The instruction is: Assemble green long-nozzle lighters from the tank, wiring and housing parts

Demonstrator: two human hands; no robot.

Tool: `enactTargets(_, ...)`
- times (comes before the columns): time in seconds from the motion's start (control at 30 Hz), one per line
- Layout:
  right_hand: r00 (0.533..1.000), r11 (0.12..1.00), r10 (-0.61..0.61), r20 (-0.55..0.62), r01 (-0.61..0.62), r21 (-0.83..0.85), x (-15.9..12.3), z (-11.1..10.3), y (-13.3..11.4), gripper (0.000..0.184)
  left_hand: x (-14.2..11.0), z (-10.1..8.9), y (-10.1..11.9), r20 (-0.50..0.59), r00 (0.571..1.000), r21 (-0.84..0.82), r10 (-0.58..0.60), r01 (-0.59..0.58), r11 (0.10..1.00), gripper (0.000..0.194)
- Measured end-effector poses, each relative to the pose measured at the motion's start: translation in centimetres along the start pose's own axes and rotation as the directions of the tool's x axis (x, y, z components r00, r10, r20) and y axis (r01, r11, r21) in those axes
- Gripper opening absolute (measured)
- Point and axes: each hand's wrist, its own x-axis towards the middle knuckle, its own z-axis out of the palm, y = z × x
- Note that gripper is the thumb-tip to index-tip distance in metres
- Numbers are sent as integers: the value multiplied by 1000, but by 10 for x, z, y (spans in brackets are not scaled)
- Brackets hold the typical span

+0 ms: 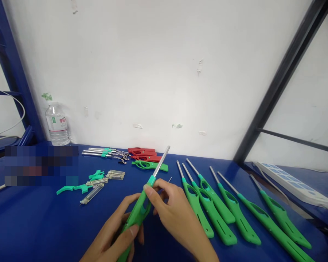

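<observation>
Steadily is the way, I think: my left hand (113, 229) wraps the handle of the green lighter (138, 211), and my right hand (173, 207) pinches it near the teal collar (151, 181), so both are closed around it. It is held over the blue surface (38, 233), nearer me than the bottle (56, 136) and to its right, metal tube (161, 162) pointing up and away. I judge this a fitting or checking step, so I should brace the handle with my left hand, keep the tube straight and press evenly rather than twist. A thin metal tip (170, 179) shows past my right hand; I cannot tell what it belongs to. The bottle's label (60, 125) has red Chinese characters, too small to read surely; I see no brand on the lighter.
</observation>
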Motion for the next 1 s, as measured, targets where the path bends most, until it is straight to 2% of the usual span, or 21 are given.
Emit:
enactTargets(0.17, 999, 996, 29, -33, -26, 86, 3, 1, 1, 33, 11, -4, 5, 129, 991, -153, -23, 43, 987, 75)
enactTargets(0.43, 986, 996, 56, -158, -44, 78, 2, -3, 2, 41, 29, -17, -16, 304, 953, -274, -10, 97, 957, 94)
enactTargets(0.57, 980, 996, 65, -189, -51, 76, 2, -1, 1, 42, 31, -19, -16, 335, 942, -268, -14, 110, 957, 97)
enactTargets(0.67, 980, 985, 90, -179, -61, 158, 4, -2, 1, 41, 30, -18, -15, 323, 945, -193, -47, 115, 974, 95)
enactTargets(0.73, 972, 977, 103, -210, -60, 205, 5, -10, 3, 41, 27, -17, -15, 296, 953, -129, -69, 111, 985, 88)
enactTargets(0.8, 953, 990, 109, -281, -79, 116, 6, -25, 9, 42, 23, -15, -14, 257, 965, -92, -57, 83, 992, 79)
enactTargets(0.83, 942, 994, 108, -318, -111, 9, 6, -33, 13, 42, 21, -14, -13, 231, 972, -77, -39, 58, 995, 75)
enactTargets(0.87, 938, 975, 116, -326, -170, -144, 6, -42, 18, 43, 18, -13, -13, 205, 979, -61, -17, 30, 998, 72)
enactTargets(1.0, 939, 881, 140, -314, -263, -393, 4, -62, 37, 33, 9, -9, -8, 130, 991, 0, 11, -11, 1000, 63)
